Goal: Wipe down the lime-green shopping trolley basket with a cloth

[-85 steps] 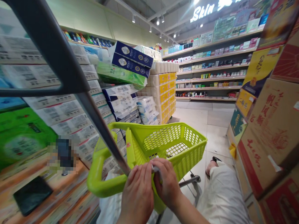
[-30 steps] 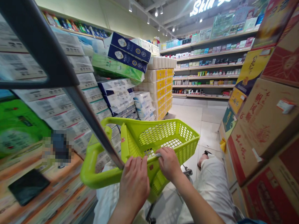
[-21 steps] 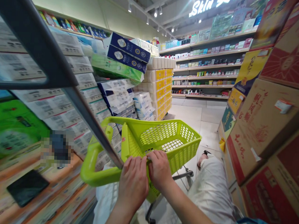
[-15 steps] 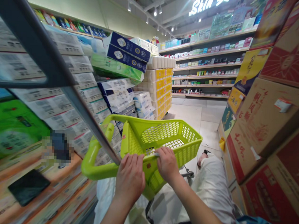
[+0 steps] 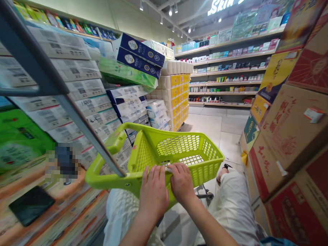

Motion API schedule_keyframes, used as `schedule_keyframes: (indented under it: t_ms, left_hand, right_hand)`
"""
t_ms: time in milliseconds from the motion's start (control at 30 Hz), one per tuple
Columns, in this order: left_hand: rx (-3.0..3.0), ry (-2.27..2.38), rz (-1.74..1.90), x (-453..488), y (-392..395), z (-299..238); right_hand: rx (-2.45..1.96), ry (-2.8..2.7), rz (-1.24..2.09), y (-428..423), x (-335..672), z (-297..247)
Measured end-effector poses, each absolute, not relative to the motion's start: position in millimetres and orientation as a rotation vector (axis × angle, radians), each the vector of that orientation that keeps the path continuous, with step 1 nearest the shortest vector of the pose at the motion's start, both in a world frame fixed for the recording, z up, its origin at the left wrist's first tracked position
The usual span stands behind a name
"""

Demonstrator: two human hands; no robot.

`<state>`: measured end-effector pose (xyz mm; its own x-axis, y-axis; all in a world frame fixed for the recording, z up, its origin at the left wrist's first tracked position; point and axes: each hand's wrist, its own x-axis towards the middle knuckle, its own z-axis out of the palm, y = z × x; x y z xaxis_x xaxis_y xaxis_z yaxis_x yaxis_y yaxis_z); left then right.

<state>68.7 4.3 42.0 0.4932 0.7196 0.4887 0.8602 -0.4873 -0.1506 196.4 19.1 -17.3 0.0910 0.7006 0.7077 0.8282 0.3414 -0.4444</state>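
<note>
A lime-green plastic shopping basket (image 5: 206,153) sits in front of me at lap height, empty inside. My left hand (image 5: 154,192) lies over its near rim with the fingers curled onto the edge. Beside it, my right hand (image 5: 181,182) pinches a small grey-white thing against the same rim; I cannot make out what it is. A grey metal bar (image 5: 72,116) slants from the upper left down to the basket's green handle (image 5: 97,171).
Stacked tissue packs (image 5: 81,88) and orange cartons with a dark phone (image 5: 30,210) crowd the left. Brown and red cardboard boxes (image 5: 295,127) wall the right. A tiled aisle (image 5: 220,126) runs ahead to product shelves (image 5: 227,71). My light-trousered leg (image 5: 236,208) stretches forward.
The basket has tipped and shifted slightly to the right and nearer. My left hand slid right along the rim until it lies next to my right hand.
</note>
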Motion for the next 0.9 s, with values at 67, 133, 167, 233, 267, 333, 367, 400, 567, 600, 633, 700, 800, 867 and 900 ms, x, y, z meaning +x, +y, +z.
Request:
schedule_keyframes:
  t_ms: [67,133,167,233,267,333,367,400,567,600,633,700,800,867,900]
  left_hand:
    - [-2.392,-1.336,-0.497,69,7,39]
    - [-2.402,-1.349,-0.487,69,9,38]
    - [-2.398,-1.356,-0.485,70,10,38]
    - [-2.374,-1.372,-0.479,72,10,38]
    - [-2.361,-1.374,-0.479,73,10,37]
    - [-2.351,-1.370,-0.483,74,10,35]
    - [-2.353,-1.365,-0.488,74,10,34]
    - [-2.361,-1.358,-0.490,73,9,33]
    - [-2.399,-1.336,-0.477,69,7,34]
    - [-2.401,-1.339,-0.477,69,6,35]
    - [-2.401,-1.343,-0.478,70,6,35]
    - [-2.397,-1.358,-0.477,71,6,35]
    - [-2.397,-1.373,-0.474,73,7,33]
    - [-2.401,-1.370,-0.480,71,8,32]
    - [-2.403,-1.364,-0.483,70,8,31]
  right_hand:
    - [-1.483,-1.590,-0.209,19,218,-25]
    - [-1.579,-1.510,-0.240,18,232,-29]
    - [-1.609,-1.479,-0.244,18,234,-29]
    - [-1.605,-1.462,-0.230,18,227,-28]
    - [-1.573,-1.478,-0.218,18,218,-26]
    - [-1.483,-1.521,-0.196,18,200,-23]
    - [-1.442,-1.542,-0.187,18,193,-21]
    - [-1.410,-1.562,-0.180,17,189,-21]
    - [-1.491,-1.531,-0.237,15,222,-30]
    - [-1.538,-1.488,-0.260,15,231,-32]
    - [-1.579,-1.445,-0.277,14,238,-34]
    - [-1.615,-1.389,-0.281,14,241,-35]
    - [-1.539,-1.422,-0.241,15,219,-31]
    - [-1.454,-1.479,-0.211,16,200,-28]
    - [-1.419,-1.508,-0.197,16,194,-27]
